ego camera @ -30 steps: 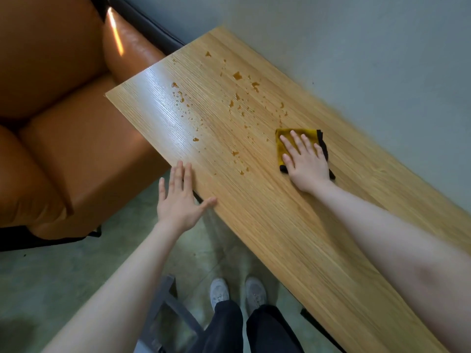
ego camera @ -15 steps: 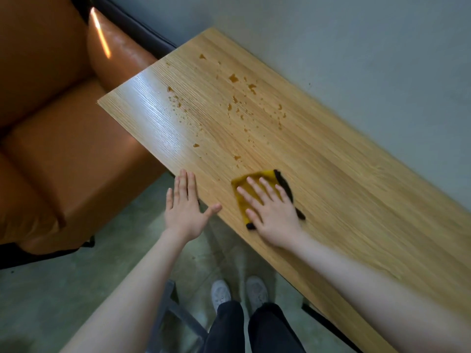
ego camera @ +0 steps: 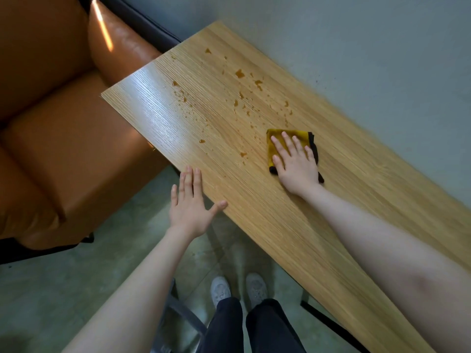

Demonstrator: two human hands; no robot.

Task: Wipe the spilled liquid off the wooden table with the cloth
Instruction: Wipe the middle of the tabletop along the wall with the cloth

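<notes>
Drops lie past the cloth – up and left.
Right hand presses it flat; left hand rests open on the table edge.

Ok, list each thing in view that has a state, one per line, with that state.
cloth: folded, flat on the table, pressed under the right hand.
right hand: fingers straight, palm down on the cloth.
left hand: fingers spread, at the table's near edge, holding nothing.
spilled liquid: amber drops scattered over the far end, unwiped.
wooden table: wet at the far end.
</notes>
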